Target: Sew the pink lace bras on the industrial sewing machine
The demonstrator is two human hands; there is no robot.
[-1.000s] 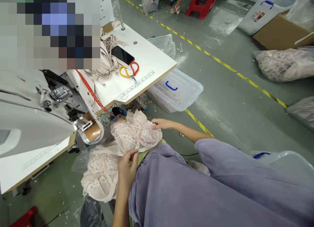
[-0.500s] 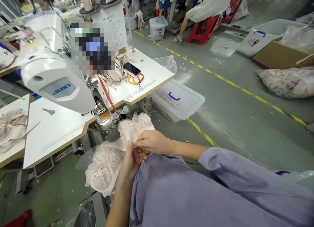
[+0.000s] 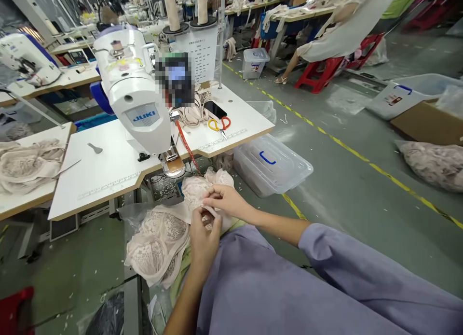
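The bra point(image 3: 194, 188) lay just in front of the lap point(image 3: 253, 267), near the machine point(image 3: 144, 98). The right hand point(image 3: 229, 201) pinched its edge; the left hand point(image 3: 204, 236) curled there, thumb and finger parted, though whether it gripped could not be told. Likely faults: uneven pull between the hands could have stretched the bra; a sharp tug could have dragged the second bra point(image 3: 154, 245), lying against it, onto the littered floor point(image 3: 347, 195).

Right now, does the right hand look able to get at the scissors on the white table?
Probably yes: the scissors lie uncovered on the white table, and nothing seems to block the right hand. It is at the lace garment, though, and would likely have to let go first.
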